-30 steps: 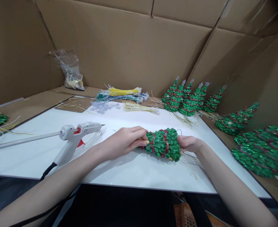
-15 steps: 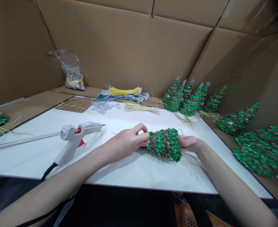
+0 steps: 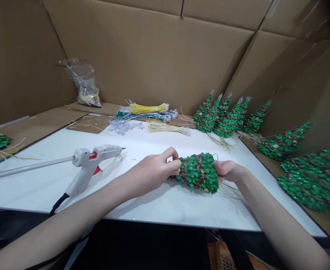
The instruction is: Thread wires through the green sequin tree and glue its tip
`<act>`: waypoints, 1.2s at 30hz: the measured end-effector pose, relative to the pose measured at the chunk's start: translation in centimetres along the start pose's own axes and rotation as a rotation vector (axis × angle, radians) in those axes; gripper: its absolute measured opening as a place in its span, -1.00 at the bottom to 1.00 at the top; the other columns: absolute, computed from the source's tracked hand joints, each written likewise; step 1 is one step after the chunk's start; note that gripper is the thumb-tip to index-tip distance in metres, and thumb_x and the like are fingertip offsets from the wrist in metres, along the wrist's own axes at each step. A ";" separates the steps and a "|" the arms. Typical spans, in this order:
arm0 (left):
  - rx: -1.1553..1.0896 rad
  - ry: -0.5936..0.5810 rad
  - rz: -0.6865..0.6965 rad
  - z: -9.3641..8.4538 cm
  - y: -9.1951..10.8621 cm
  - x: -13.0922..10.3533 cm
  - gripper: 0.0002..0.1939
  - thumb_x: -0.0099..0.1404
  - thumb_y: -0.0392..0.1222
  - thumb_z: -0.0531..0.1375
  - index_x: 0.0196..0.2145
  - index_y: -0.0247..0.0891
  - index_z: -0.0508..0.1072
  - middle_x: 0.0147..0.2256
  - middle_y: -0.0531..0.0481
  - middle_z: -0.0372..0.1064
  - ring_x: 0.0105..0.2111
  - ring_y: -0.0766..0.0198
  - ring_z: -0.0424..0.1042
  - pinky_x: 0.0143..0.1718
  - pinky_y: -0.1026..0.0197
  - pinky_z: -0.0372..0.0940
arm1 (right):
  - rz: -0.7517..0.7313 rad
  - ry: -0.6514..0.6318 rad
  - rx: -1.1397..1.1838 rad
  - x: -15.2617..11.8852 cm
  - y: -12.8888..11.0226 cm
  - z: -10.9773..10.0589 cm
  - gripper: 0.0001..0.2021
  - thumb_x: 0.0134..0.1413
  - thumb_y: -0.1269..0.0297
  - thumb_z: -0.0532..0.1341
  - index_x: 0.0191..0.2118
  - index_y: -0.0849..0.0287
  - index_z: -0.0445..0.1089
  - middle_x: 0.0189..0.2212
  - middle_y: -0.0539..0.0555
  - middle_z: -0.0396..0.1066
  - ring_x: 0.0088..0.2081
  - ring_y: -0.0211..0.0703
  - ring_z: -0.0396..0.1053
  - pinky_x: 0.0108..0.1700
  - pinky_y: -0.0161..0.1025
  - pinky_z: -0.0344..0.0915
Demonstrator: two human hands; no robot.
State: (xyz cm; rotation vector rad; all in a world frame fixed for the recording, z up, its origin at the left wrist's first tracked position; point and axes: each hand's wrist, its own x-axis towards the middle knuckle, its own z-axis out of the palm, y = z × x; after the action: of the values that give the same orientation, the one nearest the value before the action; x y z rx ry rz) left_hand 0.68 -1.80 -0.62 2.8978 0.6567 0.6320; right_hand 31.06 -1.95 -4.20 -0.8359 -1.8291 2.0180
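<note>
A glittery green Christmas tree with red garland lies on its side above the white board. Its narrow end is in the closed fingers of my left hand, which cover the tip. At the wide base, my right hand grips the rim, its fingertips partly hidden behind the tree. Thin yellow and dark wires trail from the base under my right wrist. A thin dark wire end pokes out left of my left hand.
A white glue gun with a long glue stick and black cord rests at the left. Wire bundles and clear pieces lie at the back. Several finished trees stand back right, larger ones at right. A plastic bag leans on the cardboard wall.
Both hands and the tree have shifted slightly to the right. The grip of each hand looks the same.
</note>
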 end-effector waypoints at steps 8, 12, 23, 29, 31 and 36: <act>0.038 0.005 0.006 0.0 0.2 0.1 -0.82 0.43 -0.30 -0.02 -0.32 -0.24 0.33 -0.11 -0.03 0.28 -0.49 0.45 0.24 -0.43 0.34 0.15 | -0.054 0.017 0.070 0.3 -0.3 0.6 -0.43 0.05 -0.22 0.18 -0.64 0.19 0.12 -0.74 -0.13 -0.11 -0.65 -0.37 -0.16 -0.55 -0.29 -0.17; 0.077 -0.025 0.013 -0.1 0.3 0.1 -0.85 0.41 -0.32 -0.01 -0.31 -0.24 0.30 -0.11 -0.01 0.27 -0.49 0.45 0.22 -0.43 0.33 0.15 | -0.071 0.015 0.083 0.3 -0.2 0.6 -0.43 0.04 -0.21 0.20 -0.66 0.18 0.10 -0.75 -0.13 -0.12 -0.65 -0.36 -0.12 -0.54 -0.28 -0.16; 0.176 -0.086 0.031 -0.9 0.8 0.4 -0.87 0.38 -0.37 0.00 -0.31 -0.24 0.28 -0.10 0.00 0.26 -0.49 0.43 0.24 -0.46 0.31 0.11 | -0.055 0.025 0.062 0.4 -0.7 1.0 -0.41 0.00 -0.24 0.21 -0.65 0.17 0.07 -0.74 -0.13 -0.09 -0.66 -0.36 -0.14 -0.56 -0.29 -0.20; 0.248 -0.104 0.041 -1.3 1.3 0.7 -0.83 0.30 -0.47 0.00 -0.32 -0.24 0.27 -0.12 0.00 0.26 -0.51 0.40 0.23 -0.48 0.29 0.10 | -0.119 -0.039 0.088 0.5 -0.7 1.0 -0.43 0.10 -0.15 0.18 -0.65 0.18 0.05 -0.73 -0.13 -0.12 -0.65 -0.38 -0.14 -0.55 -0.28 -0.20; 0.273 -0.112 0.040 -1.4 1.4 0.8 -0.81 0.27 -0.50 0.00 -0.31 -0.24 0.27 -0.12 0.00 0.26 -0.51 0.39 0.24 -0.49 0.29 0.10 | -0.129 -0.051 0.088 0.5 -0.7 1.0 -0.43 0.12 -0.15 0.17 -0.65 0.18 0.04 -0.73 -0.13 -0.11 -0.64 -0.38 -0.13 -0.54 -0.28 -0.18; 0.254 -0.116 0.032 -1.5 1.4 0.8 -0.83 0.30 -0.47 0.02 -0.32 -0.24 0.27 -0.13 0.02 0.26 -0.51 0.39 0.25 -0.50 0.28 0.10 | -0.137 -0.051 0.078 0.6 -0.8 1.1 -0.42 0.11 -0.15 0.17 -0.67 0.18 0.03 -0.73 -0.13 -0.12 -0.65 -0.37 -0.14 -0.55 -0.27 -0.21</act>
State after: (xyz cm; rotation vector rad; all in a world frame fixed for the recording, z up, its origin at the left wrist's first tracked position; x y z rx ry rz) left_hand 1.29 -2.65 1.31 3.1545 0.7251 0.4058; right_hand 29.82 -2.40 -3.49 -0.6251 -1.7694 2.0265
